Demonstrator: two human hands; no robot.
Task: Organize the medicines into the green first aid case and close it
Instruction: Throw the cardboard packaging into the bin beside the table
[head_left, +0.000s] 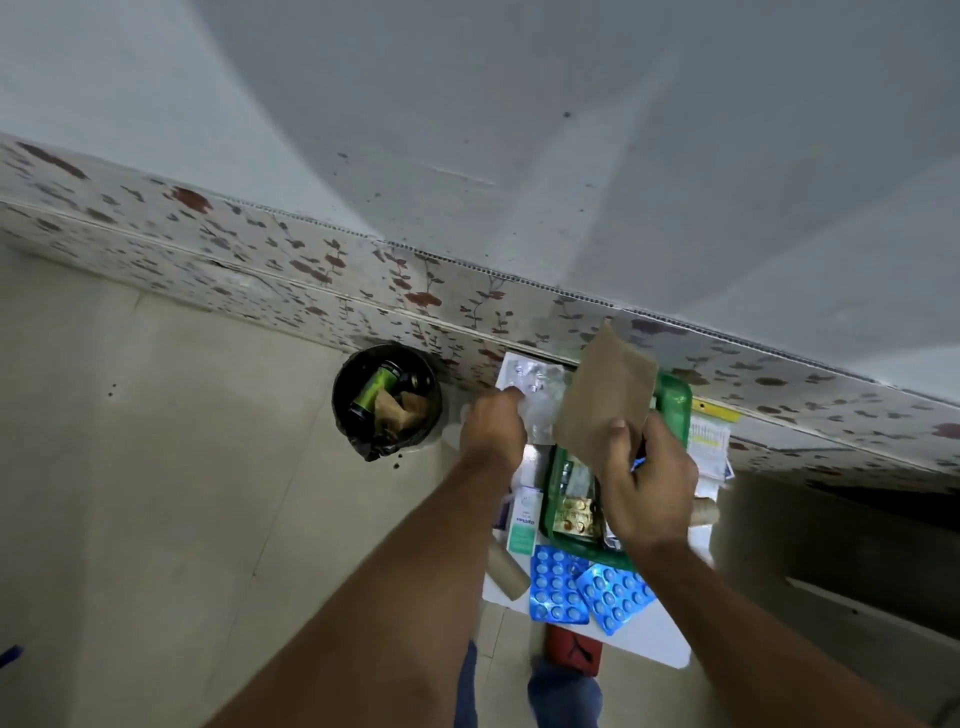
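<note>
The green first aid case (675, 402) lies open on a small white table (660, 636), with medicine strips and packs (574, 512) inside. My right hand (649, 486) holds a brown paper packet (605, 402) upright above the case. My left hand (491, 428) reaches past the case's far left corner and grips a silver blister strip (530, 376). Two blue blister strips (558, 584) lie on the table in front of the case. A white and green medicine box (523, 522) lies left of the case.
A black waste bin (387, 397) holding a green can and brown paper stands on the floor left of the table. A floral-papered wall base (260, 249) runs behind. Papers and leaflets (709, 441) lie right of the case. Cardboard rolls (506, 571) rest at the table edges.
</note>
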